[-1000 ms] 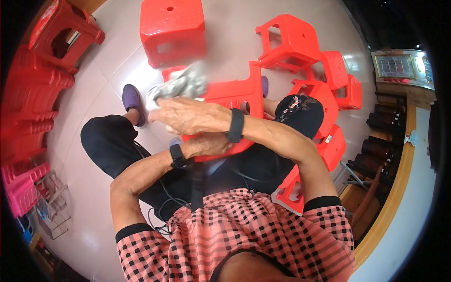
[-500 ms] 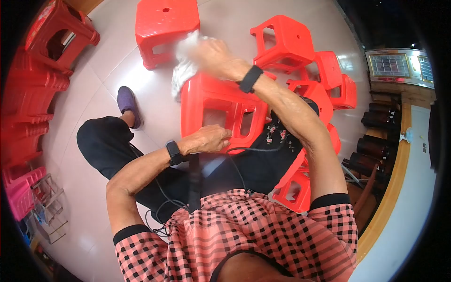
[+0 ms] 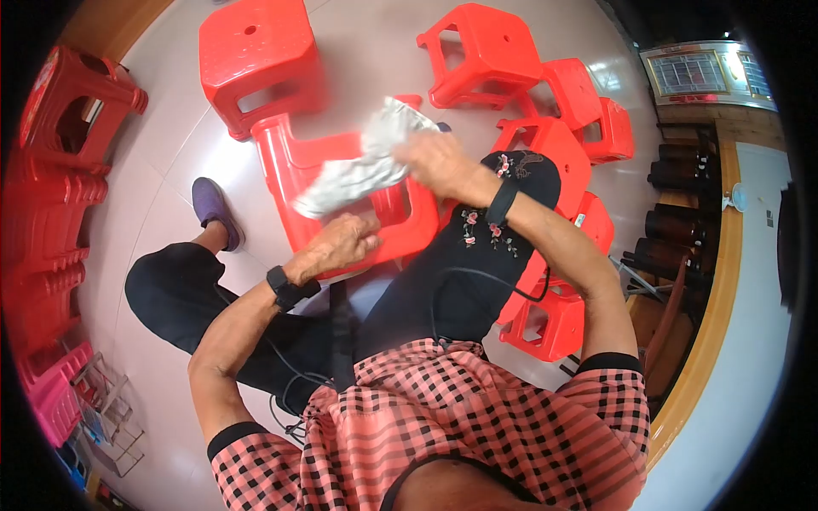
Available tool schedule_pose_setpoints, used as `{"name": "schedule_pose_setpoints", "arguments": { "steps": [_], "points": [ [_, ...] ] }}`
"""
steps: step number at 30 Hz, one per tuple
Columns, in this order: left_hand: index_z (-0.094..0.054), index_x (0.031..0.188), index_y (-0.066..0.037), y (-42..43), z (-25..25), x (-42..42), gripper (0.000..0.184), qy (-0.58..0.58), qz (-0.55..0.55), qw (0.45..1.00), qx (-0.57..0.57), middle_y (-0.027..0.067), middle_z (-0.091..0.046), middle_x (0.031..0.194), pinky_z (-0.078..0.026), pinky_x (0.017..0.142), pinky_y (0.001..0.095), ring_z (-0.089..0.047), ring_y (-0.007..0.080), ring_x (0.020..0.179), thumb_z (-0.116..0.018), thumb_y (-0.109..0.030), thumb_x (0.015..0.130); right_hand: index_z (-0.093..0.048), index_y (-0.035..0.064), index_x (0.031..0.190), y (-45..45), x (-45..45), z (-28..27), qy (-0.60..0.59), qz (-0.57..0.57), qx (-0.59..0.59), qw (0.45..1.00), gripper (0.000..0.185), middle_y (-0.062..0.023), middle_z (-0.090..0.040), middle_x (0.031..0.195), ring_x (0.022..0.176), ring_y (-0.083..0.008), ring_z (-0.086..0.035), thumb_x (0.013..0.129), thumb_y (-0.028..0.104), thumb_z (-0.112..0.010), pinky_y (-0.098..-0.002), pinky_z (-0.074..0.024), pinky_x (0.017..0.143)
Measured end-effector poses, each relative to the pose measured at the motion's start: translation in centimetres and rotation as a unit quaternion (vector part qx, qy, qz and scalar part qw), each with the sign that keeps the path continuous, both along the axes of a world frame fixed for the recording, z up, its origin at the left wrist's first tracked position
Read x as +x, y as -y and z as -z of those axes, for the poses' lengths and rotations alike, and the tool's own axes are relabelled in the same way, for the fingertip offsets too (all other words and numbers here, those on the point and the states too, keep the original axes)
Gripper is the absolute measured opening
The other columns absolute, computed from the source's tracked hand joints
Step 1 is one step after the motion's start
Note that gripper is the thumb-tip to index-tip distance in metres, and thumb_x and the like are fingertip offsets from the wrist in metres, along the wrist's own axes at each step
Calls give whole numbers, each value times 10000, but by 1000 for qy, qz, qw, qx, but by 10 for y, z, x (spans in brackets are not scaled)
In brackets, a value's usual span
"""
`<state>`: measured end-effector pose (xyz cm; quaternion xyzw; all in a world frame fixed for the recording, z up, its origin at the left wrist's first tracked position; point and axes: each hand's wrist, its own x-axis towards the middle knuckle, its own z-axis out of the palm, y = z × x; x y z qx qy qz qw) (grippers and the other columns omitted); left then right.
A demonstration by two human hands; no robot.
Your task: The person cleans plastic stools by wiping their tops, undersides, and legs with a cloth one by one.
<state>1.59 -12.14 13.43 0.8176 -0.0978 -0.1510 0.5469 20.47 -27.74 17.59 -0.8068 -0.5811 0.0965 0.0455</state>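
Observation:
A red plastic stool lies tipped between my knees, with its legs and openings showing. My left hand is closed on the stool's near edge, low in front of me. Above the stool, my right hand grips a pale, crumpled cloth, which hangs out to the left over the stool's frame. Motion blurs the right fingers a little. Whether the cloth touches the stool I cannot tell.
Another red stool stands upright beyond, at the upper left. More red stools stand at the upper right and beside my right leg. Stacked red stools line the left side, near a pink stool and a metal rack.
My right hand has moved down and to the right with the cloth. The stool between my knees has been turned, and my left hand has shifted left with it.

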Motion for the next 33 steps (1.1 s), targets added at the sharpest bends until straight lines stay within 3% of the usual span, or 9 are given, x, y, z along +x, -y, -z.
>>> {"name": "schedule_pose_setpoints", "arguments": {
  "steps": [3,7,14,15,19,22,25,28,33],
  "points": [
    [-590,929,50,-8,-6,7,198,-18,-27,999,1,267,-589,801,-455,691,493,-582,450,792,-600,-131,851,-569,78,1044,19,60,22,-67,126,-65,988,351,-203,-646,936,919,-375,-616,709,149,-645,-458,-489,813],
    [-588,930,62,-14,-5,7,214,-13,-45,999,5,269,-587,799,-457,689,487,-589,441,785,-595,-139,857,-583,99,1082,0,66,18,-135,257,-36,956,380,-203,-657,1011,1003,-368,-617,746,245,-682,-461,-479,843],
    [-619,925,63,-25,7,11,241,-23,-76,997,24,273,-584,746,-459,702,460,-596,407,746,-576,-166,863,-600,98,1062,-44,-21,30,-296,-34,16,954,379,-203,-658,946,962,-368,-620,710,205,-692,-453,-483,830],
    [-625,919,62,-28,8,11,245,-40,-88,995,24,271,-587,747,-460,706,459,-599,401,745,-573,-171,863,-603,96,1089,-48,-29,11,-342,-19,-13,939,387,-211,-654,906,922,-372,-625,727,227,-650,-467,-481,807],
    [-637,876,61,-31,-6,11,266,-58,-142,987,53,267,-591,740,-459,696,456,-595,389,723,-569,-196,859,-595,102,1165,-44,-30,13,-235,-52,26,970,411,-240,-629,785,720,-398,-624,793,268,-543,-496,-480,722],
    [-606,814,65,-31,-3,9,230,-51,-176,981,69,263,-573,719,-447,663,466,-573,398,689,-557,-158,832,-560,120,1227,-42,-32,24,-228,-71,67,969,426,-242,-621,747,688,-410,-614,812,213,-528,-505,-480,715],
    [-575,784,67,-33,1,4,195,-37,-193,976,92,257,-556,699,-436,644,473,-558,399,671,-542,-123,811,-502,119,1296,-45,-41,26,-279,-69,82,954,465,-248,-636,832,732,-423,-615,834,172,-498,-514,-478,734],
    [-557,781,68,-36,5,3,181,-19,-200,975,94,251,-545,681,-437,637,466,-565,381,654,-533,-110,805,-463,98,1327,-49,-46,46,-318,-55,226,919,486,-264,-635,937,775,-432,-619,843,140,-478,-517,-483,735],
    [-546,808,63,-38,-3,9,165,7,-195,977,86,242,-543,680,-446,634,440,-587,351,643,-539,-102,805,-466,55,1302,-52,-46,47,-351,10,216,911,464,-275,-612,1066,918,-441,-611,843,113,-481,-487,-488,803]
  ]
}}
